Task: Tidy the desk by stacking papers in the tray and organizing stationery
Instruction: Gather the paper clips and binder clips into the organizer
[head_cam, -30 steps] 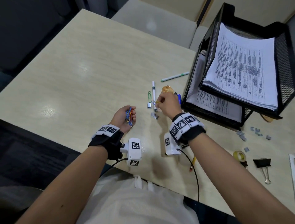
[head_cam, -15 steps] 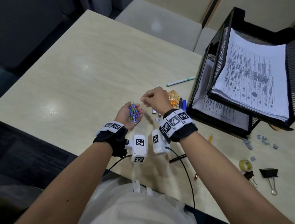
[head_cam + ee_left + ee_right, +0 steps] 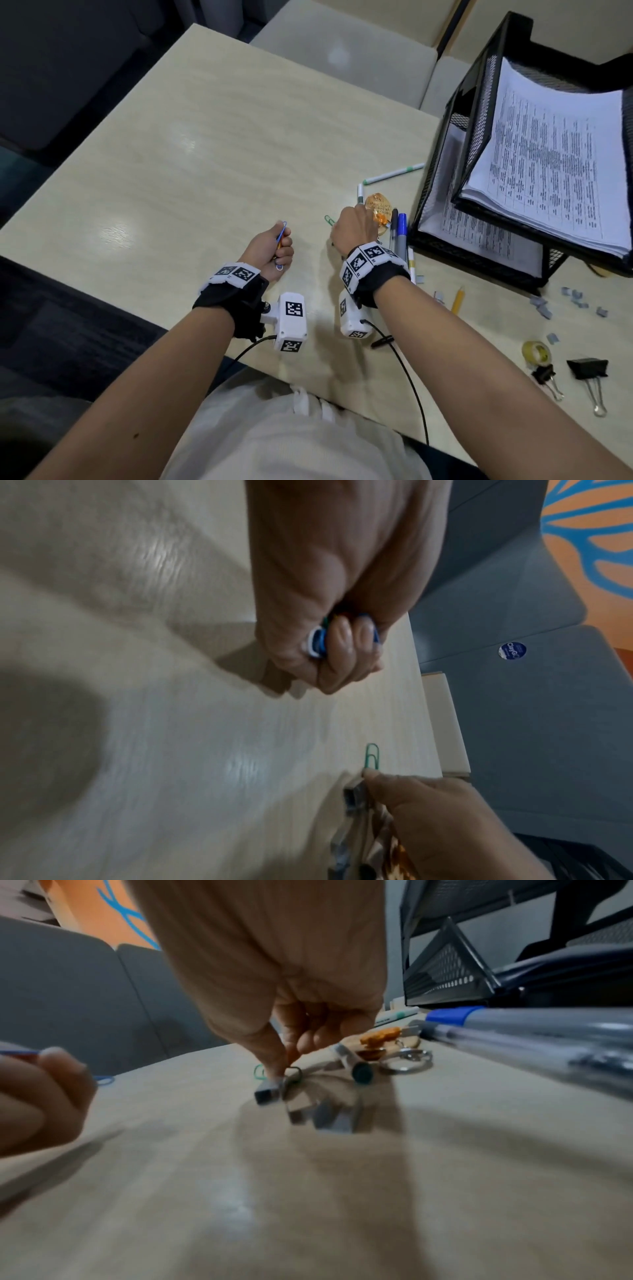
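Note:
My left hand (image 3: 278, 247) (image 3: 342, 645) rests on the desk as a fist and grips a bunch of coloured paper clips (image 3: 281, 233) (image 3: 316, 642). A green paper clip (image 3: 329, 219) (image 3: 372, 758) (image 3: 259, 1071) lies flat on the desk beside it. My right hand (image 3: 351, 228) (image 3: 284, 1066) is down on that clip, thumb and forefinger pinching its near end. A small grey staple block (image 3: 268, 1095) (image 3: 352, 799) sits right at the fingertips. Printed papers (image 3: 555, 154) lie stacked in the black mesh tray (image 3: 476, 113) at the right.
Two white markers (image 3: 394, 174) (image 3: 360, 193), an orange keychain (image 3: 378, 209), a blue-capped pen (image 3: 401, 233) and a black pen (image 3: 394, 228) lie by the tray. A yellow pencil (image 3: 457, 299), loose staples (image 3: 575, 301), a tape roll (image 3: 536, 351) and binder clips (image 3: 589, 370) are at the right.
My right hand went over to the left hand half a second ago and has come back to the green clip. The left hand has closed into a fist round its clips.

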### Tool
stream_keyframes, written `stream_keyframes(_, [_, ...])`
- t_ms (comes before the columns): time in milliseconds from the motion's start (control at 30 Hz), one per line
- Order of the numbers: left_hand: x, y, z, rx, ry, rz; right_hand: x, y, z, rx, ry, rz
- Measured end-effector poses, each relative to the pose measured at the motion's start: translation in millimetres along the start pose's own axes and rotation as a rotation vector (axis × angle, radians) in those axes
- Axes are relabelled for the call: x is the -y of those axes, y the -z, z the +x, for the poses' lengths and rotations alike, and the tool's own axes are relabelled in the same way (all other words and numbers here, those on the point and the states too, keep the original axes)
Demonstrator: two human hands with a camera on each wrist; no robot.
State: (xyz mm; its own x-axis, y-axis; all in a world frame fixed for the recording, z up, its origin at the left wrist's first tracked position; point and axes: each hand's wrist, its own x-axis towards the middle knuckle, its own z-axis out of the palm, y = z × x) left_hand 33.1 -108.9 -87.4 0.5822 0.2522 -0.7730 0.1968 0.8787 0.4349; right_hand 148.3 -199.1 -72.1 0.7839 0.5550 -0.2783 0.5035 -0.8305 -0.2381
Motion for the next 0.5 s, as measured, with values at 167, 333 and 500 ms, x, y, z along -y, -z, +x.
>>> stream_keyframes(167, [12,-20,-6,0.028,-0.012,0.101,-14,3,-28,-0.046,-0.006,0.317])
stream_keyframes(333, [55,-78,-11,0.152,-0.028,0.299,-95,28,-81,-0.232,-0.201,0.698])
stream_keyframes(500, [147,-171,-22,0.377,0.065,0.458,-215,60,-164,-0.452,-0.439,0.696])
